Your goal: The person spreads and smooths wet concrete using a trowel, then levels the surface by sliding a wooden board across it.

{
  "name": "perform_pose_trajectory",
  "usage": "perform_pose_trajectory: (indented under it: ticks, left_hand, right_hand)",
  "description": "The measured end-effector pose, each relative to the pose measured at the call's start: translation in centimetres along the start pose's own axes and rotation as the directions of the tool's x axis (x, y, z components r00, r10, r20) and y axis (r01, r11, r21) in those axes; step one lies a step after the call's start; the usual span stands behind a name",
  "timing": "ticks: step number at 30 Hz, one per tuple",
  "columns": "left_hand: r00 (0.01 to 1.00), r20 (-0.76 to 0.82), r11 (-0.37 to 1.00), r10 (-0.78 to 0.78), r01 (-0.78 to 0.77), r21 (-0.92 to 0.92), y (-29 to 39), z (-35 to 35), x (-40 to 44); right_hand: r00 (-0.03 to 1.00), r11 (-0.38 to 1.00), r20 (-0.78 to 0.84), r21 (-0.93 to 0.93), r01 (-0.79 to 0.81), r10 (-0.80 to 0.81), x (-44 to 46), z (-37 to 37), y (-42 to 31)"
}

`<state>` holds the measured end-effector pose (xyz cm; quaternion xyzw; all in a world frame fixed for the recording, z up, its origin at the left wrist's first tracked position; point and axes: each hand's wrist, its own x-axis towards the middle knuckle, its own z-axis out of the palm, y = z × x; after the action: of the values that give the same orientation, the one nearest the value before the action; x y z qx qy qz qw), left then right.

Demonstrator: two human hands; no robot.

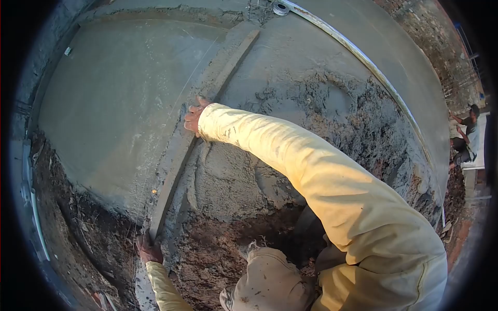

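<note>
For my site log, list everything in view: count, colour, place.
Board: one, grey, diagonal, left of centre
Smooth mix: one area, grey, left of board
Rough mix: one patch, grey, right of board
Soil: several patches, brown, bottom and edges
Curved strip: one, whitish, upper right
Roll: one, pale, top edge
Small item: one, white, upper left
Other person: one, dark clothes, right edge
Trouser leg: one clearly, beige, bottom
Left hand: one, yellow-sleeved, on board's near end
Right hand: one, yellow-sleeved, on board's middle

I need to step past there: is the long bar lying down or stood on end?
Lying down: the bar stretches lengthwise along the concrete, left hand at its near end, right hand farther along.
</note>
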<state>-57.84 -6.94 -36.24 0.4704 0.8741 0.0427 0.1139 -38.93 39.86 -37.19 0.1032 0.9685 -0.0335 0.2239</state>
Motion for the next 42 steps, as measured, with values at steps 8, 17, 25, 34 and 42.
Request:
perform_pose_trajectory:
  ticks: [8, 17, 25, 34, 42]
  left_hand:
    - [0.997, 0.075, 0.934, 0.027, 0.001, -0.359, 5.9, -0.6, 3.9]
    - [0.887, 0.423, 0.461, -0.186, 0.459, -0.760, 10.2, -2.0, -9.3]
    - [0.960, 0.215, 0.559, -0.182, 0.281, -0.780, 17.0, -3.2, -13.3]
    - [0.896, 0.419, 0.088, -0.148, 0.434, -0.897, 21.9, -4.9, -8.6]
    - [0.892, 0.447, 0.070, -0.064, 0.451, -0.890, 29.1, -13.6, -5.5]
  right_hand:
    - [0.988, 0.984, 0.087, 0.113, -0.134, 0.125, -7.8, -2.1, 7.6]
    - [0.986, 0.993, 0.127, 0.066, 0.098, -0.106, -10.9, -5.9, 4.5]
    - [0.972, 0.993, 0.234, 0.115, -0.025, -0.003, -13.1, -10.8, 6.7]
    - [0.737, 0.839, -0.489, 0.508, -0.194, 0.466, -21.7, -8.8, 8.7]
    - [0.834, -0.212, 0.209, 0.971, -0.114, 0.510, -27.2, -3.6, 3.7]
